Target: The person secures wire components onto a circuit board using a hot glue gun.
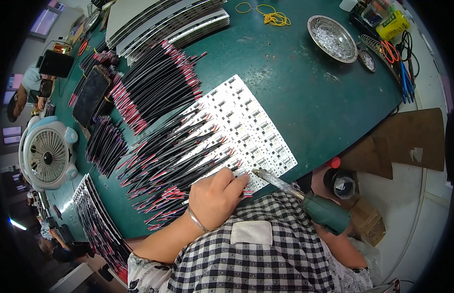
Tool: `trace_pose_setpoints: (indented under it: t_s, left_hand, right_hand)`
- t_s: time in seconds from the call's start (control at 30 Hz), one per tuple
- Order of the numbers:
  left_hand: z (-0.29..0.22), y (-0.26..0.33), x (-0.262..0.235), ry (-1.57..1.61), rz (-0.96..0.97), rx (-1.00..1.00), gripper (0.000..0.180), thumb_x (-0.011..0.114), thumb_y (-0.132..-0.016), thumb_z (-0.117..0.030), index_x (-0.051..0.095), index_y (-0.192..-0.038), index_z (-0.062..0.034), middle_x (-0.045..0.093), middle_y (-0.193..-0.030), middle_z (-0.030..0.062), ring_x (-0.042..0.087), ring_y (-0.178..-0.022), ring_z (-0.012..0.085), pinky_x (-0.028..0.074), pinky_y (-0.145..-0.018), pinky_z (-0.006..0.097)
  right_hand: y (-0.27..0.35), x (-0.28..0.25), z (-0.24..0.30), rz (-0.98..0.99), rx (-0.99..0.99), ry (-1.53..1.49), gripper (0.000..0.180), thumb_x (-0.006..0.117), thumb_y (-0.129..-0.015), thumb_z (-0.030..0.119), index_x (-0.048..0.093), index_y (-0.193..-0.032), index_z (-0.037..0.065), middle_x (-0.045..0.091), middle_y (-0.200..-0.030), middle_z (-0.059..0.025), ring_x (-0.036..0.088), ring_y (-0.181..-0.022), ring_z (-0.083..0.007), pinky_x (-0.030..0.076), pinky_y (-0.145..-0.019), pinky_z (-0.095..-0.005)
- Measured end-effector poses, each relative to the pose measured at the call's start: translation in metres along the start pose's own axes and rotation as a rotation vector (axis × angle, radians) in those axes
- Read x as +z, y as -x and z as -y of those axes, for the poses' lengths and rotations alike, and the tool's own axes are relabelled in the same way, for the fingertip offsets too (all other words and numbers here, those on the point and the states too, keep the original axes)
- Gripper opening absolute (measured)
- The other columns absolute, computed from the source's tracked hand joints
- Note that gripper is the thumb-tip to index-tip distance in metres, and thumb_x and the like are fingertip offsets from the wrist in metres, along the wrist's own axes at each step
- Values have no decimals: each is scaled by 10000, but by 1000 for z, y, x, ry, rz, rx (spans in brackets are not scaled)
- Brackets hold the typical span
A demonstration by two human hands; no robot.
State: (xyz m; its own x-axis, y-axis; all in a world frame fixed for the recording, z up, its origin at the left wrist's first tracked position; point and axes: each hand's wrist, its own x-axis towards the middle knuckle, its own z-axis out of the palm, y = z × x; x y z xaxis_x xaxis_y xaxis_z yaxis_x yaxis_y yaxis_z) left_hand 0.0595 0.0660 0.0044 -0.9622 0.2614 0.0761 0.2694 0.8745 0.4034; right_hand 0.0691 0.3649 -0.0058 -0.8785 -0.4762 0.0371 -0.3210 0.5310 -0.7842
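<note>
Low centre, our left hand (216,195) presses curled fingers on wires (175,161) at the board (251,124); our right hand, grasping the iron (305,200), is mostly hidden.

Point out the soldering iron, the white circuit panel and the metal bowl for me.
soldering iron (320,209): head view, on its green handle.
white circuit panel (256,122): head view, on its bare middle.
metal bowl (315,23): head view, on its left rim.

Dark phone screen (90,95) lying left on the green table, yellow package (392,25) (small, boxy) far top right
</note>
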Motion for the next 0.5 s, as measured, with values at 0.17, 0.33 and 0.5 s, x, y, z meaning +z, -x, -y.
trace_pose_setpoints:
  t_s: [0.17, 0.33, 0.5]
  left_hand:
    - [0, 0, -1, 53, 5, -16, 476, 785, -517, -50, 679, -973, -140, 544, -764, 11, 582, -614, 183, 462, -499, 301]
    - [-1, -2, -1, 51, 15, -12, 480, 782, -513, -49, 678, -972, -142, 543, -763, 9, 583, -619, 182, 463, -503, 302]
    - [0, -1, -2, 50, 15, -14, 481, 780, -505, -49, 679, -965, -146, 542, -763, 9, 581, -618, 181, 463, -501, 301]
  right_hand:
    - [5, -2, -3, 17, 4, 22, 319, 675, -764, 113, 636, -1062, 7, 651, -1017, -139, 660, -903, -265, 518, -801, -324]
    - [1, -1, 0, 29, 23, -20, 320, 684, -735, 104, 648, -1039, 11, 653, -1022, -142, 658, -904, -268, 517, -805, -331]
    - [1, 0, -3, 30, -42, 92, 271, 679, -758, 103, 656, -1014, 16, 661, -982, -134, 661, -870, -280, 523, -771, -334]
